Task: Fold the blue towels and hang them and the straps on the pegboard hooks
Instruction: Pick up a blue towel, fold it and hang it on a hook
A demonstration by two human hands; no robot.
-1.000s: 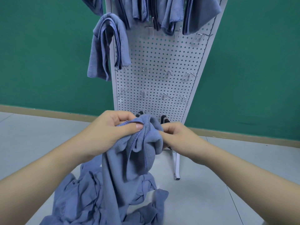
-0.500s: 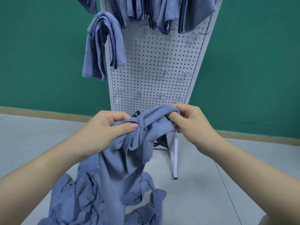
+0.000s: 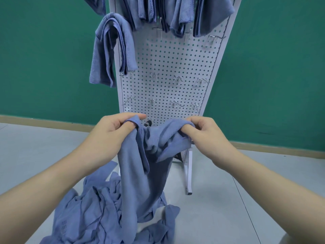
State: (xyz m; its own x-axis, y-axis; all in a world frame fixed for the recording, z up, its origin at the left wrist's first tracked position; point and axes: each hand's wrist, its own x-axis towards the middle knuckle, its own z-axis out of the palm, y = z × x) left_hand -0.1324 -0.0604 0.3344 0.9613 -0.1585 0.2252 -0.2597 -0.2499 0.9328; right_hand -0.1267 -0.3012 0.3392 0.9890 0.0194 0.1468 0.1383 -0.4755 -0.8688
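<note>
I hold a blue towel up in front of the white pegboard. My left hand pinches its left top corner and my right hand grips the right part of its top edge. The cloth sags between them and hangs to the floor. A heap of loose blue towels lies below. A folded towel hangs on a hook at the board's left edge, and several more folded towels hang along the top row. A dark strap end peeks out just behind the held towel.
Bare metal hooks stick out of the board's middle and lower rows. The board stands on a white foot on the grey floor, against a green wall.
My hands have drawn apart along the towel's top edge, the right one moving right and up, and the bunched cloth has spread wider between them.
</note>
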